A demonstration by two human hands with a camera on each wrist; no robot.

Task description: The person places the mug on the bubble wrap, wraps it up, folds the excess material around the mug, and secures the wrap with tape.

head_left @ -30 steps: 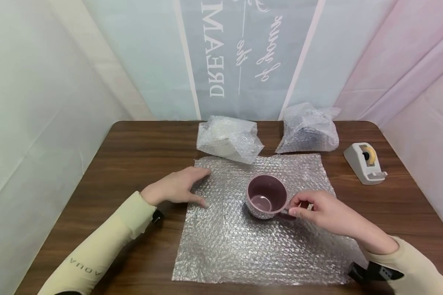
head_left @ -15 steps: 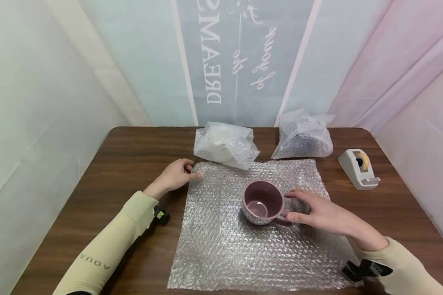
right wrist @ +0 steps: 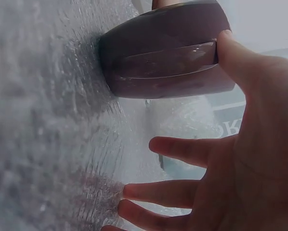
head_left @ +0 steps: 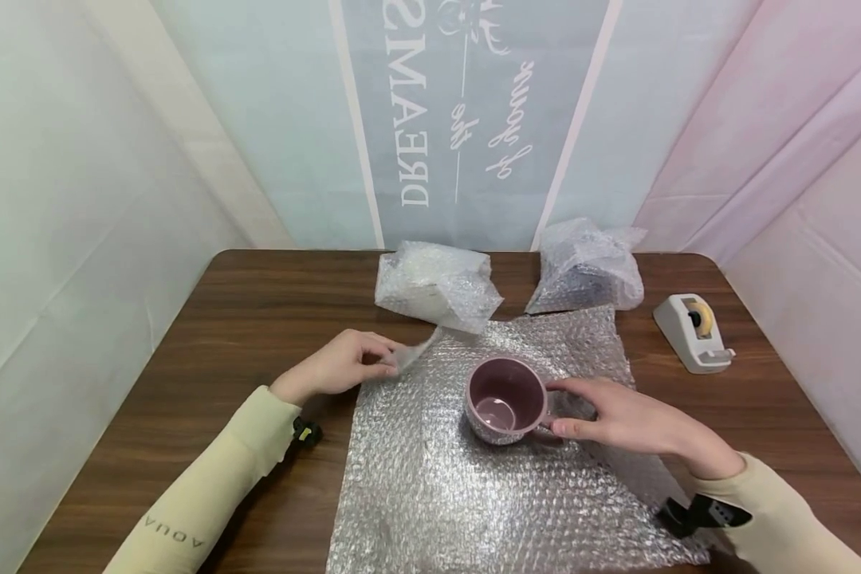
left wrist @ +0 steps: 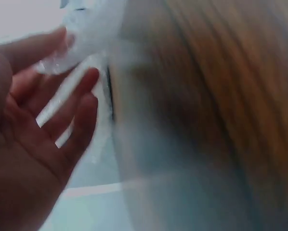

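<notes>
A mauve mug (head_left: 489,434) stands upright on a sheet of bubble wrap (head_left: 466,502) in the head view, its handle towards my right hand. My left hand (head_left: 344,363) pinches the sheet's far left corner between thumb and fingers and holds it raised. In the left wrist view that corner (left wrist: 88,36) hangs at the fingertips of the left hand (left wrist: 33,130). My right hand (head_left: 627,416) has its thumb at the mug handle and its index finger near the rim. The right wrist view shows the right hand's fingers (right wrist: 180,149) straight and spread below the mug (right wrist: 163,57).
Two bubble-wrapped bundles lie at the back of the wooden table (head_left: 273,295): a whitish one (head_left: 430,283) and a darker one (head_left: 588,271). A white tape dispenser (head_left: 692,335) with yellowish tape stands at the right. Fabric walls (head_left: 258,119) enclose the table.
My left hand has gone to the sheet's far left corner, taken hold of it and folded it up and inward. The right hand's fingers have spread beside the mug.
</notes>
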